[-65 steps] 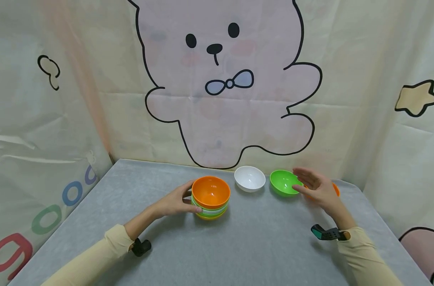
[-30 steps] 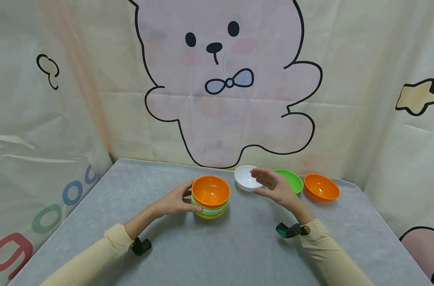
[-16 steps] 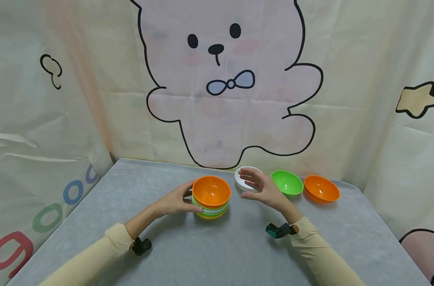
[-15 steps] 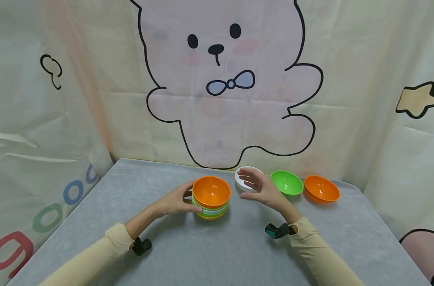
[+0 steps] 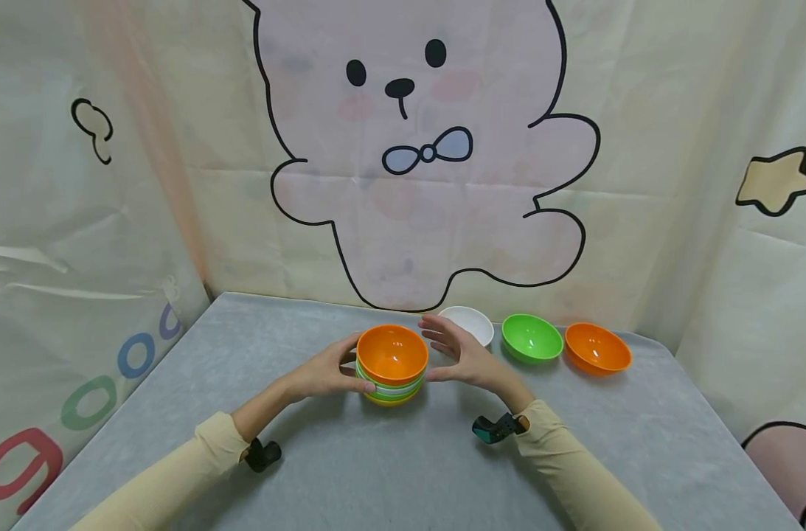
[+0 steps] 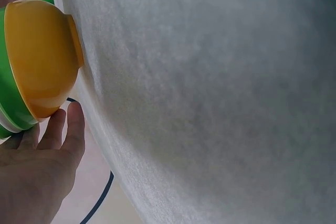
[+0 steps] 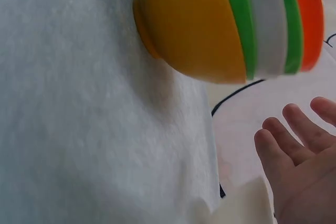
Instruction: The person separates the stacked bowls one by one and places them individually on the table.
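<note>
A stack of nested bowls (image 5: pixel 391 394) stands upright on the table, an orange bowl (image 5: pixel 392 355) on top. Below it in the right wrist view come green, white and green bands, with a yellow bowl (image 7: pixel 189 30) at the bottom. My left hand (image 5: pixel 326 372) grips the stack's left side, thumb at the front and fingers behind. In the left wrist view, the fingers of that hand (image 6: pixel 44 166) lie along the bowls' side. My right hand (image 5: pixel 467 361) is just right of the stack, fingers spread and holding nothing; a gap shows between this hand (image 7: pixel 304 166) and the bowls.
Behind my right hand stands a white bowl (image 5: pixel 474 324), partly hidden. A green bowl (image 5: pixel 532 339) and another orange bowl (image 5: pixel 597 348) sit to its right, in a row near the back edge of the grey-covered table (image 5: pixel 376 472). A printed curtain (image 5: pixel 429 221) hangs behind.
My right hand has moved left from the separate orange bowl, past the green and white bowls, to beside the stack. My left hand and the bowls stay in place.
</note>
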Action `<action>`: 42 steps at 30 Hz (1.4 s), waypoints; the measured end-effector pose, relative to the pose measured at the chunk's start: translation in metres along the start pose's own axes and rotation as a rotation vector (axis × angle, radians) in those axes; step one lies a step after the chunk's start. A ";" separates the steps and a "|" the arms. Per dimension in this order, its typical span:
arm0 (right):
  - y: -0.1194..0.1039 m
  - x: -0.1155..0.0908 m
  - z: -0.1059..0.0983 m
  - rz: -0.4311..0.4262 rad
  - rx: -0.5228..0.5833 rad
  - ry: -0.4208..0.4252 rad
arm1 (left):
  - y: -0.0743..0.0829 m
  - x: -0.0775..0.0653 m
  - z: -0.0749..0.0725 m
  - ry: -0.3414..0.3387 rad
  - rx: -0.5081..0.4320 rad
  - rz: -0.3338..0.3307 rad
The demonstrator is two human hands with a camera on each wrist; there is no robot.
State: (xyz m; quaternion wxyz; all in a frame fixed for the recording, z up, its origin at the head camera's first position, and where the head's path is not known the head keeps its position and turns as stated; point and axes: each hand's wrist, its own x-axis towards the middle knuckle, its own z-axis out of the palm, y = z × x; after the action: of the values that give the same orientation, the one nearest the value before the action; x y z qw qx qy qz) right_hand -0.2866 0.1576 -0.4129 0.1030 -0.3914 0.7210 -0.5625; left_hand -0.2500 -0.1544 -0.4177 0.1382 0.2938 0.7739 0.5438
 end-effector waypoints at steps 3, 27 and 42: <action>0.003 0.004 0.005 -0.009 0.023 -0.020 | 0.000 0.000 0.000 0.004 0.008 -0.007; 0.003 0.023 0.026 -0.038 0.024 -0.076 | 0.000 0.000 -0.001 0.007 0.005 -0.020; -0.010 0.022 0.029 -0.080 -0.041 -0.033 | 0.002 -0.001 0.000 0.017 0.022 -0.037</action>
State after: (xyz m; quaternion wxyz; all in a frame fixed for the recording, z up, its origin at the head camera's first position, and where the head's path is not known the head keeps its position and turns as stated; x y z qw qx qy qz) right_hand -0.2796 0.1207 -0.4081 0.0842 -0.4313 0.7142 -0.5448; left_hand -0.2484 -0.1551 -0.4158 0.1383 0.2764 0.7861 0.5352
